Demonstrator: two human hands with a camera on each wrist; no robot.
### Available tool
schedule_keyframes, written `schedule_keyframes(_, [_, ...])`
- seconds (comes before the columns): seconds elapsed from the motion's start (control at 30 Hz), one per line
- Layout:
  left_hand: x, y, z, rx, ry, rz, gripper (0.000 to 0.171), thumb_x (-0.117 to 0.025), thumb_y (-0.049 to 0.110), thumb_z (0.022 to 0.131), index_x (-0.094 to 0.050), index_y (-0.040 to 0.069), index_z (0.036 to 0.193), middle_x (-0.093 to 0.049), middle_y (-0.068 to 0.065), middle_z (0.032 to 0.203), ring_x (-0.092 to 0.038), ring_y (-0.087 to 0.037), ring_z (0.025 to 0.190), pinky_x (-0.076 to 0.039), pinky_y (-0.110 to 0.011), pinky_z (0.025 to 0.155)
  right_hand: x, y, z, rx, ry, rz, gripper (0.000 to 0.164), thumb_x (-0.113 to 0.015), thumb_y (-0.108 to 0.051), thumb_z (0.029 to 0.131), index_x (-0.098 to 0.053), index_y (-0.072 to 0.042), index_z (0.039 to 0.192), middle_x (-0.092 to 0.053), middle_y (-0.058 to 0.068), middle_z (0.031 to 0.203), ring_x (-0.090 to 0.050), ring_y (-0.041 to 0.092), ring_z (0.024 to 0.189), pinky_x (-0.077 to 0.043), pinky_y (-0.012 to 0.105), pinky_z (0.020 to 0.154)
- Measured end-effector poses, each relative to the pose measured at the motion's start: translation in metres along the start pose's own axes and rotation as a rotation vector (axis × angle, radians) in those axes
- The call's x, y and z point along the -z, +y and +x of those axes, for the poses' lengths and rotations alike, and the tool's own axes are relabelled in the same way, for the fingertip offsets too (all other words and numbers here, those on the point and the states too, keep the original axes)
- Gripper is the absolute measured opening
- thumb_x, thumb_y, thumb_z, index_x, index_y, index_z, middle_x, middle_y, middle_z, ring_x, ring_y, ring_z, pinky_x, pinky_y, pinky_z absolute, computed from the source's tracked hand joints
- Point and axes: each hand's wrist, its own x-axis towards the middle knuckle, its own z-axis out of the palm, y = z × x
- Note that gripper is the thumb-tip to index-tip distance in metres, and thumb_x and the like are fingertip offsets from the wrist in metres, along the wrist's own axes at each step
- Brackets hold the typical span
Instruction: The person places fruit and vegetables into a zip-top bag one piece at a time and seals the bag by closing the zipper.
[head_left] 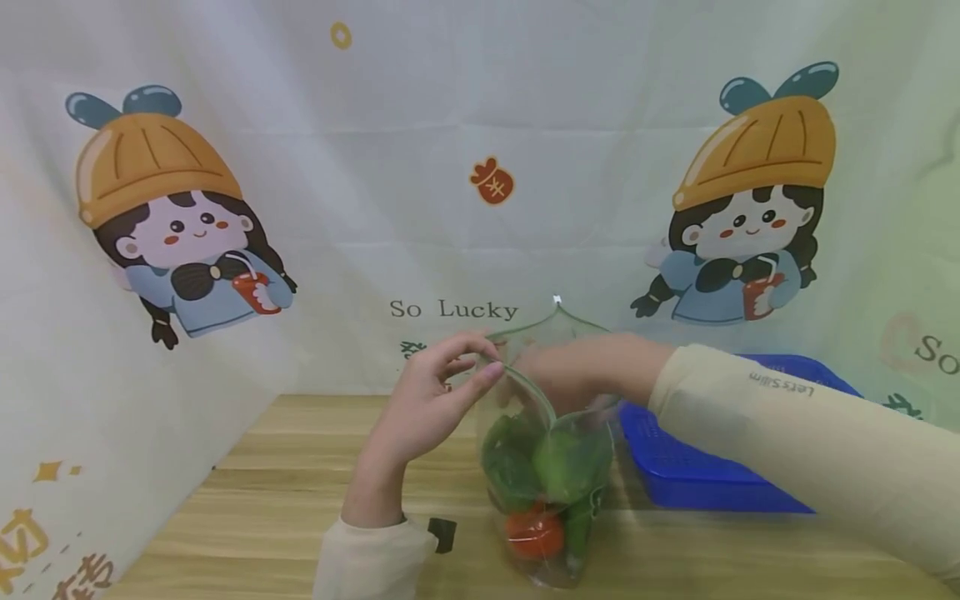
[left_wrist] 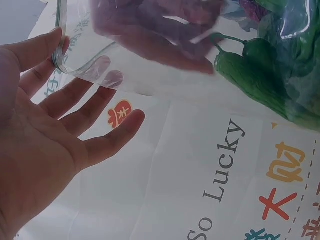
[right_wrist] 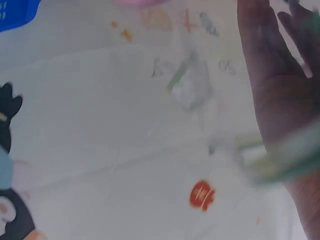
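Observation:
A clear zip bag (head_left: 489,404) stands on the table, its mouth spread and its rim green. My left hand (head_left: 427,400) pinches the left side of the rim between thumb and index finger; in the left wrist view the other fingers spread loosely. Down through the mouth reaches my right hand (head_left: 562,371), seen through the plastic. Its fingers (left_wrist: 170,40) are extended, their tips right at the stems of green peppers (left_wrist: 262,72). A red tomato (head_left: 535,533) lies near the bottom, beneath green vegetables (head_left: 570,458). Something purple (left_wrist: 254,11) shows among them.
A blue plastic basket (head_left: 712,487) stands to the right of the bag, partly hidden under the right sleeve (head_left: 795,442). Behind the wooden table (head_left: 300,467) hangs a printed white cloth (head_left: 420,208). A small black patch (head_left: 442,535) shows beside the left cuff.

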Motion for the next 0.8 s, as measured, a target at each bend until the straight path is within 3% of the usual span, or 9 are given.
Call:
schedule_keyframes(0.13, [0.001, 0.002, 0.000, 0.006, 0.003, 0.017, 0.005, -0.068, 0.018, 0.106, -0.069, 0.014, 0.108, -0.072, -0.008, 0.130, -0.055, -0.024, 0.148, -0.050, -0.054, 0.119, 0.023, 0.019, -0.021, 0.066, 0.093, 0.032, 0.022, -0.064, -0.002, 0.100, -0.075, -0.008, 0.117, -0.073, 0.000, 0.093, -0.057, 0.007, 0.072, -0.054, 0.026, 0.071])
schedule_keyframes(0.23, [0.002, 0.003, 0.001, 0.014, 0.003, 0.015, 0.005, -0.068, 0.018, 0.106, -0.069, 0.014, 0.109, -0.072, -0.008, 0.130, -0.053, -0.024, 0.149, -0.050, -0.054, 0.119, 0.038, 0.035, -0.040, 0.084, 0.229, 0.058, 0.020, -0.062, -0.008, 0.104, -0.077, -0.011, 0.118, -0.073, 0.000, 0.092, -0.055, 0.007, 0.074, -0.053, 0.028, 0.073])
schedule_keyframes(0.37, [0.000, 0.004, 0.001, 0.030, 0.001, 0.011, 0.006, -0.068, 0.019, 0.106, -0.069, 0.014, 0.109, -0.071, -0.008, 0.133, -0.053, -0.025, 0.150, -0.049, -0.054, 0.120, 0.046, 0.065, -0.067, -0.016, 0.401, 0.103, 0.017, -0.060, -0.010, 0.106, -0.075, -0.015, 0.113, -0.068, -0.001, 0.088, -0.054, 0.011, 0.074, -0.050, 0.032, 0.072])
schedule_keyframes(0.43, [-0.001, 0.004, 0.000, 0.035, 0.000, 0.011, 0.006, -0.068, 0.019, 0.106, -0.069, 0.014, 0.109, -0.071, -0.007, 0.134, -0.052, -0.026, 0.151, -0.049, -0.054, 0.120, 0.042, 0.084, -0.078, -0.077, 0.438, 0.109, 0.017, -0.060, -0.009, 0.106, -0.075, -0.014, 0.112, -0.069, 0.000, 0.089, -0.056, 0.012, 0.075, -0.051, 0.032, 0.072])
schedule_keyframes(0.53, [-0.002, 0.003, -0.001, 0.038, 0.002, 0.007, 0.006, -0.068, 0.018, 0.106, -0.069, 0.014, 0.109, -0.070, -0.006, 0.136, -0.050, -0.027, 0.152, -0.049, -0.054, 0.121, 0.027, 0.116, -0.092, -0.173, 0.373, 0.126, 0.017, -0.061, -0.006, 0.104, -0.074, -0.010, 0.116, -0.072, 0.003, 0.094, -0.060, 0.012, 0.076, -0.054, 0.031, 0.069])
schedule_keyframes(0.7, [-0.002, 0.002, -0.003, 0.046, 0.001, -0.001, 0.005, -0.068, 0.018, 0.106, -0.069, 0.014, 0.109, -0.071, -0.008, 0.135, -0.049, -0.027, 0.153, -0.048, -0.054, 0.121, -0.016, 0.166, -0.115, -0.390, 0.069, 0.222, 0.028, -0.063, -0.001, 0.098, -0.070, 0.000, 0.125, -0.073, 0.015, 0.111, -0.070, 0.019, 0.086, -0.065, 0.036, 0.072])
schedule_keyframes(0.8, [-0.001, 0.002, -0.003, 0.042, 0.003, -0.007, 0.006, -0.068, 0.018, 0.105, -0.069, 0.013, 0.108, -0.072, -0.012, 0.132, -0.050, -0.028, 0.152, -0.048, -0.054, 0.121, -0.046, 0.186, -0.134, -0.554, -0.023, 0.274, 0.033, -0.068, -0.008, 0.097, -0.067, 0.000, 0.129, -0.073, 0.017, 0.115, -0.070, 0.025, 0.093, -0.065, 0.041, 0.075])
